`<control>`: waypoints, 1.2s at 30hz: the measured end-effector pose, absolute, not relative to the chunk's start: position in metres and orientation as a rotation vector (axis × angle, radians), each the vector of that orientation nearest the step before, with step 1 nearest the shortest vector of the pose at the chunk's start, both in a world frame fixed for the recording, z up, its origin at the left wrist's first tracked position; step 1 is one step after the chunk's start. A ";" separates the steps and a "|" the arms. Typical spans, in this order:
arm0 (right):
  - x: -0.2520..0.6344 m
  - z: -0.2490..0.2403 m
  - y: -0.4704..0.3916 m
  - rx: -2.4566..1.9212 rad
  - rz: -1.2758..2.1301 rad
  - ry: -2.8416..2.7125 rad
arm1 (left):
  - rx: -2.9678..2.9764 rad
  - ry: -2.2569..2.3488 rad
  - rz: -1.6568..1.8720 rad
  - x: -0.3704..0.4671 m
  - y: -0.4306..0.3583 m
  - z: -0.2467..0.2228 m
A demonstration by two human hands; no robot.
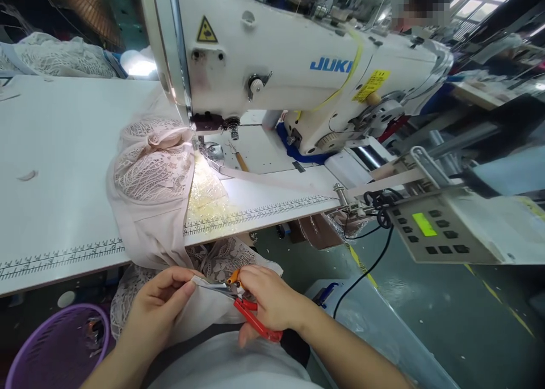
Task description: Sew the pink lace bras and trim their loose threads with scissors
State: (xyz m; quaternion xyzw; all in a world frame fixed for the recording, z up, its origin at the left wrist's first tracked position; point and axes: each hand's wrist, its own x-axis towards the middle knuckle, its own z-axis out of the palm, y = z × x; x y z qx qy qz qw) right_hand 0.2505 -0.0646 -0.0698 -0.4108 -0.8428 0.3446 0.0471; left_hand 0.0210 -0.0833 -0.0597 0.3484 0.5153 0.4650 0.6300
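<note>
My left hand [164,298] pinches the edge of a pale pink lace garment [149,179] between thumb and fingers, just below the table's front edge. My right hand [270,298] is wrapped round red-handled scissors [258,321], whose blades point left at the cloth by my left fingertips. Something orange shows at the scissors under my right fingers. The garment lies over the table edge, its upper part beside the needle area of a white sewing machine [281,59], and hangs down towards my lap.
A purple basket [29,343] stands at the lower left. At the right is a control box [443,230] with a dangling black cable. A wooden-handled tool [241,162] lies under the machine arm. More lace [63,57] is piled at the back left.
</note>
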 end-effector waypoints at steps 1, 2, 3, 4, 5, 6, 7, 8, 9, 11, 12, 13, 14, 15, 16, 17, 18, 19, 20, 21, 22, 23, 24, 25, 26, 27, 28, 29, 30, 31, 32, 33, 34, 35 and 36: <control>0.250 -0.070 -0.065 -1.262 1.051 -2.571 | 0.801 1.184 1.067 0.021 -0.083 -0.059; 0.250 -0.070 -0.066 -1.269 1.051 -2.570 | 0.804 1.187 1.065 0.021 -0.083 -0.059; 0.250 -0.070 -0.067 -1.275 1.049 -2.570 | 0.806 1.185 1.057 0.021 -0.083 -0.059; 0.250 -0.070 -0.067 -1.279 1.049 -2.572 | 0.804 1.182 1.049 0.021 -0.083 -0.060; 0.251 -0.070 -0.067 -1.282 1.046 -2.574 | 0.801 1.180 1.044 0.020 -0.083 -0.060; 0.251 -0.069 -0.068 -1.285 1.040 -2.577 | 0.796 1.183 1.037 0.020 -0.082 -0.060; 0.251 -0.069 -0.068 -1.289 1.030 -2.579 | 0.790 1.188 1.036 0.020 -0.082 -0.061; 0.251 -0.069 -0.068 -1.294 1.018 -2.580 | 0.783 1.195 1.037 0.021 -0.082 -0.060; 0.251 -0.069 -0.068 -1.298 1.007 -2.579 | 0.773 1.203 1.037 0.022 -0.082 -0.059; 0.251 -0.070 -0.068 -1.307 0.986 -2.567 | 0.743 1.227 1.047 0.026 -0.082 -0.053; 0.250 -0.070 -0.068 -1.310 0.981 -2.557 | 0.723 1.244 1.057 0.029 -0.082 -0.050; 0.250 -0.072 -0.069 -1.311 0.976 -2.545 | 0.706 1.264 1.069 0.032 -0.083 -0.046; 0.250 -0.073 -0.069 -1.308 0.975 -2.534 | 0.691 1.284 1.078 0.035 -0.083 -0.042; 0.250 -0.074 -0.069 -1.303 0.976 -2.522 | 0.681 1.301 1.090 0.038 -0.083 -0.038; 0.251 -0.076 -0.069 -1.294 0.984 -2.512 | 0.674 1.310 1.096 0.039 -0.084 -0.036; 0.251 -0.076 -0.069 -1.287 0.994 -2.498 | 0.672 1.310 1.094 0.040 -0.084 -0.035; 0.252 -0.077 -0.069 -1.282 1.007 -2.477 | 0.680 1.307 1.092 0.040 -0.084 -0.035; 0.253 -0.076 -0.068 -1.281 1.017 -2.448 | 0.694 1.302 1.089 0.039 -0.085 -0.037; 0.254 -0.074 -0.067 -1.278 1.024 -2.404 | 0.724 1.298 1.084 0.037 -0.084 -0.040; 0.255 -0.071 -0.065 -1.267 1.029 -2.342 | 0.778 1.285 1.069 0.035 -0.084 -0.043; 0.255 -0.067 -0.064 -1.242 1.033 -2.263 | 0.854 1.266 1.041 0.033 -0.083 -0.045; 0.254 -0.063 -0.062 -1.205 1.035 -2.171 | 0.950 1.238 1.007 0.031 -0.082 -0.047; 0.252 -0.057 -0.060 -1.159 1.041 -2.076 | 1.054 1.207 0.974 0.030 -0.081 -0.049; 0.249 -0.051 -0.059 -1.117 1.056 -1.988 | 1.159 1.176 0.948 0.030 -0.079 -0.049; 0.246 -0.045 -0.058 -1.083 1.087 -1.919 | 1.258 1.151 0.930 0.030 -0.078 -0.047; 0.242 -0.039 -0.057 -1.066 1.132 -1.870 | 1.342 1.134 0.918 0.032 -0.076 -0.045; 0.238 -0.034 -0.056 -1.064 1.184 -1.839 | 1.409 1.126 0.906 0.035 -0.076 -0.043; 0.235 -0.030 -0.056 -1.075 1.235 -1.829 | 1.466 1.120 0.886 0.038 -0.076 -0.040; 0.232 -0.028 -0.057 -1.095 1.277 -1.834 | 1.516 1.120 0.857 0.041 -0.076 -0.037; 0.230 -0.026 -0.057 -1.118 1.304 -1.849 | 1.585 1.120 0.815 0.044 -0.077 -0.035; 0.228 -0.026 -0.058 -1.134 1.321 -1.873 | 1.669 1.124 0.762 0.047 -0.079 -0.034; 0.227 -0.026 -0.059 -1.146 1.326 -1.904 | 1.760 1.129 0.705 0.049 -0.081 -0.034; 0.228 -0.027 -0.060 -1.149 1.327 -1.941 | 1.845 1.131 0.645 0.050 -0.082 -0.034; 0.229 -0.028 -0.062 -1.148 1.322 -1.972 | 1.921 1.127 0.583 0.049 -0.083 -0.036; 0.231 -0.029 -0.063 -1.145 1.313 -1.999 | 1.982 1.124 0.525 0.046 -0.084 -0.038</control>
